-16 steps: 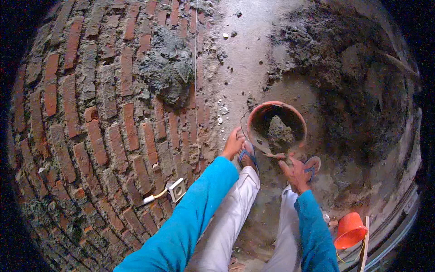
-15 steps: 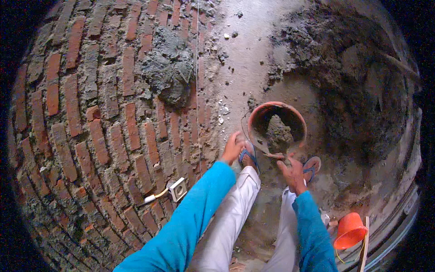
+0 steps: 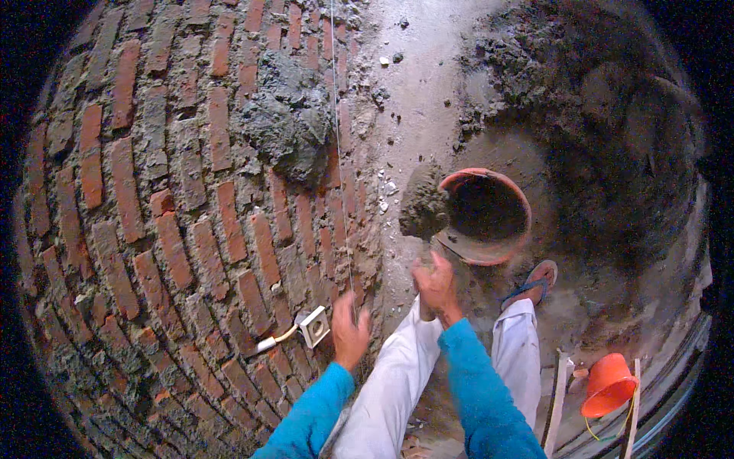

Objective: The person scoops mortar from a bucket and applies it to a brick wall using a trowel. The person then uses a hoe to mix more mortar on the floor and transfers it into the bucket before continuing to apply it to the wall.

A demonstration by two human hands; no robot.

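Observation:
My right hand [image 3: 437, 287] is closed round the handle of a trowel [image 3: 434, 242], mostly hidden by the fingers and by its load. A heap of wet grey mortar [image 3: 423, 205] covers the blade, just left of the rim of an orange-red bucket [image 3: 527, 218]. That bucket stands on the ground, its inside dark with mortar on the wall. My left hand [image 3: 351, 336] is empty and a little blurred, fingers apart, between the brick wall [image 3: 164, 249] and my leg. A large patch of mortar [image 3: 287, 118] clings to the wall farther up.
A taut string [image 3: 337, 138] runs along the wall. Beside my left hand, a white socket box [image 3: 313, 327] hangs on a yellow cable. Dark mortar [image 3: 527, 69] is heaped at the far right. A small orange bucket [image 3: 608, 386] lies near wooden strips at lower right.
The loaded trowel has come out of the bucket and moved left with my right hand. My left hand has drawn back from beside the bucket toward the wall and socket box.

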